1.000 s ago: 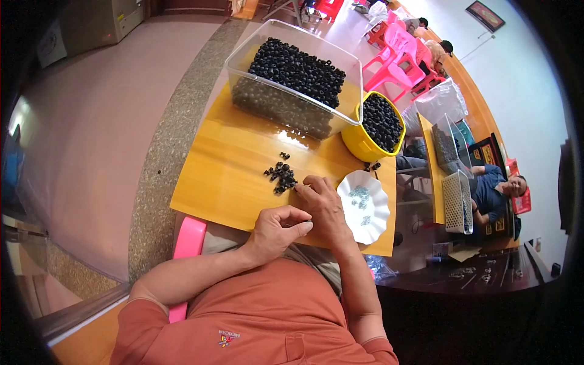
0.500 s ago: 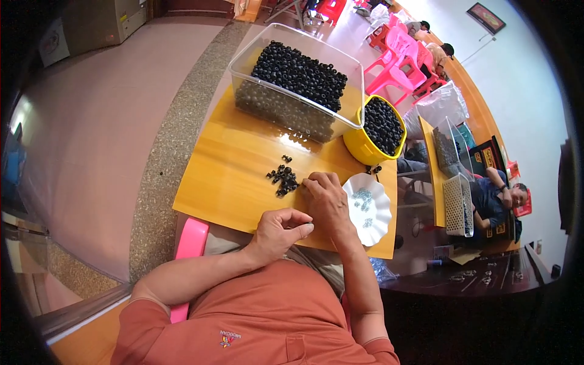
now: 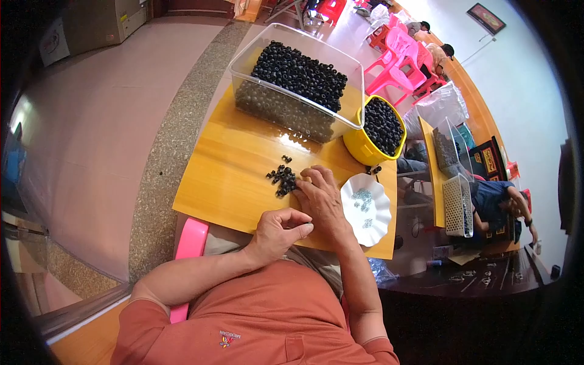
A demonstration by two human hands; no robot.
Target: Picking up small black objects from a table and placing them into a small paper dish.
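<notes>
Small black ring-shaped parts (image 3: 281, 180) lie in a loose pile on the wooden tabletop (image 3: 225, 182). Against the pile's right edge rest the bent fingertips of my right hand (image 3: 322, 199); they are drawn together, and whatever they pinch is hidden. Nearer to me, my left hand (image 3: 278, 234) is closed, thumb pressed to forefinger, with something tiny and dark between the tips that I cannot make out. Just right of my right hand stands a white fluted dish (image 3: 378, 226) with small, clear, shiny pieces in it.
A clear plastic bin (image 3: 292, 125) full of black rings stands at the table's far side. Beside it is a yellow tub (image 3: 360, 147) of similar parts. A few loose parts (image 3: 373, 170) lie near the tub. At another table to the right sits a person (image 3: 493, 204).
My right hand has shifted slightly left, bringing its fingertips to the pile. My left hand keeps its pinch in place. The person at right has leaned and lowered an arm.
</notes>
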